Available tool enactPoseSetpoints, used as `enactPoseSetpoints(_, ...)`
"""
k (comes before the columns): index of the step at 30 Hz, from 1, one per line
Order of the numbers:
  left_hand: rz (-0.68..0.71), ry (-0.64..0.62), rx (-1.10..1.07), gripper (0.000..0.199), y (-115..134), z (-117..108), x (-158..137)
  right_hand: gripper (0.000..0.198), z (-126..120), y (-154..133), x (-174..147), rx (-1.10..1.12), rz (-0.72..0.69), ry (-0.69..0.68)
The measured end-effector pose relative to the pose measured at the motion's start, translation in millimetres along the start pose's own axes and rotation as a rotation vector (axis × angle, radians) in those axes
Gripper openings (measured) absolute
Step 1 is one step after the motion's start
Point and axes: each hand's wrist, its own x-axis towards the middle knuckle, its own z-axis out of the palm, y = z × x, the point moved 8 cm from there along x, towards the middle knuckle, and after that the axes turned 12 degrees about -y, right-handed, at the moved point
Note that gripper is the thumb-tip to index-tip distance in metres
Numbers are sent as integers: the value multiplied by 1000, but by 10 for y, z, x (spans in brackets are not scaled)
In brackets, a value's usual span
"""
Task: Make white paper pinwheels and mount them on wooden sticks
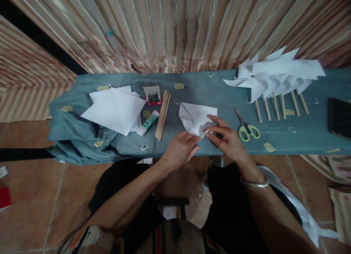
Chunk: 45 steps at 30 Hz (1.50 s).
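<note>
A white sheet of paper [201,117] with creases and a folded left side lies on the cloth in front of me. My left hand [181,148] has its fingers closed on the sheet's near edge. Thumb and fingers of my right hand [225,137] pinch the near right part of the same sheet, where a small flap stands up. Just right of that hand lie green-handled scissors [248,131], blades pointing away. On the left are several wooden sticks [162,116] side by side.
Left of the sticks are a glue box [148,122], a small open box of dark pins [153,96] and stacked white paper [116,109]. Paper pinwheels on sticks [282,75] line the far right. A dark device [340,118] sits at the right edge. A curtain [175,31] hangs behind.
</note>
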Motion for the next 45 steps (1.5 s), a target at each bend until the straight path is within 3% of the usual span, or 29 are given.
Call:
enactPoseSetpoints(7, 6, 12, 47, 34, 31, 34, 2, 18, 48, -4, 12, -50, 15, 72)
enactPoseSetpoints(18, 10, 49, 8, 23, 2, 25, 41, 12, 40, 5, 0, -98, 114, 248)
enactPoseSetpoints(45, -28, 48, -39, 23, -56, 10, 88, 15, 78, -39, 33, -199, 153, 290)
